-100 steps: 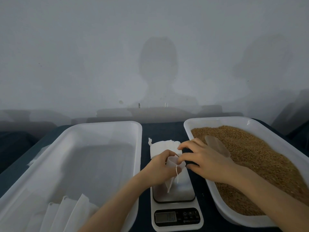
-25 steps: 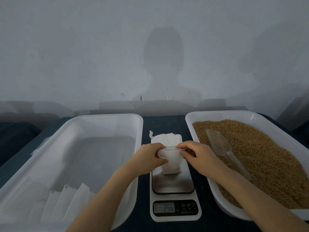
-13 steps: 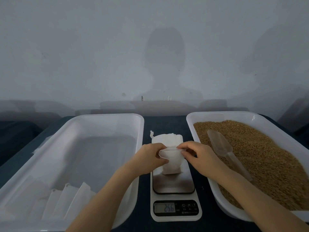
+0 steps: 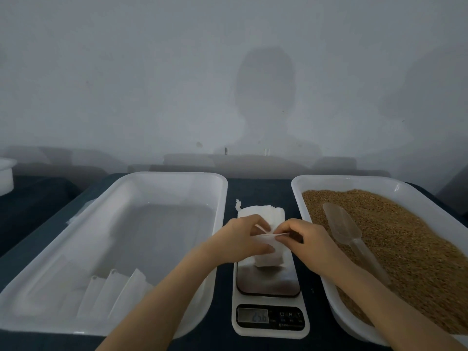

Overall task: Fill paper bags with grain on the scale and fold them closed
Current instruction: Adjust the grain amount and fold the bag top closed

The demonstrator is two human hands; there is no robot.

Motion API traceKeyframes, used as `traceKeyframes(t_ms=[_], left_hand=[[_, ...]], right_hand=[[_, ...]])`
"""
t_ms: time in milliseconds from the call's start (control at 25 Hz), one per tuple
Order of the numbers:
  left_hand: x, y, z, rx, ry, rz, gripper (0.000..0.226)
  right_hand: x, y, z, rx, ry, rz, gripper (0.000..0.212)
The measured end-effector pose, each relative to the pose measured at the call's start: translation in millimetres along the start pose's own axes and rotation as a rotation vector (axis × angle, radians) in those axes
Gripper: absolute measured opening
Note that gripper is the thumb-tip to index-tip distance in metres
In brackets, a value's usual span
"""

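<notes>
The paper bag [image 4: 269,258] stands on the scale [image 4: 269,282], its flattened mouth pinched between left hand [image 4: 243,238] and right hand [image 4: 307,236].

The scale [image 4: 271,331] has a smooth white plastic body and a glossy, mirror-like plate [image 4: 268,281] that looks like metal. The paper bag [image 4: 269,259] on it is thin, matt white paper, as is the bag stack [image 4: 255,214] toward the table's far edge. The left tray [image 4: 177,177] and right tray [image 4: 354,180] are smooth, faintly translucent white plastic. The grain [image 4: 405,239] looks brown, rough and granular. The scoop [image 4: 344,226] is clear, slightly frosted plastic. The table cover [image 4: 258,188] appears to be dark, matt cloth.
</notes>
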State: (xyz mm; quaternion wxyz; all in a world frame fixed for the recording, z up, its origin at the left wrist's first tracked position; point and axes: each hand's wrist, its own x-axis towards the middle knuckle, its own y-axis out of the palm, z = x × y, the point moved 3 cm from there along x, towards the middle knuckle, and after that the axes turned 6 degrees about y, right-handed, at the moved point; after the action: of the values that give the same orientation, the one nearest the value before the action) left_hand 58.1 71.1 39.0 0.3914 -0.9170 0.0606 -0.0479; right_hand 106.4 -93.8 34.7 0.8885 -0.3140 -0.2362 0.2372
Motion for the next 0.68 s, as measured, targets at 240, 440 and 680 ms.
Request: traceKeyframes(t_ms=[240, 440, 680], left_hand=[[-0.6, 6.3, -34.3, 0.222, 0.080, 0.030, 0.016], [-40.8, -45.0, -29.2, 0.408, -0.058, -0.166, 0.032], [-128.2, -105.6, 40.4, 0.090, -0.458, -0.385, 0.009]], right_hand=[[-1.6, -5.4, 12.8, 0.165, -0.033, -0.009, 0.010], [0.7, -16.5, 5.8, 0.311, 0.052, -0.109, 0.020], [1.0, -17.2, 5.2, 0.280, 0.034, -0.133, 0.020]])
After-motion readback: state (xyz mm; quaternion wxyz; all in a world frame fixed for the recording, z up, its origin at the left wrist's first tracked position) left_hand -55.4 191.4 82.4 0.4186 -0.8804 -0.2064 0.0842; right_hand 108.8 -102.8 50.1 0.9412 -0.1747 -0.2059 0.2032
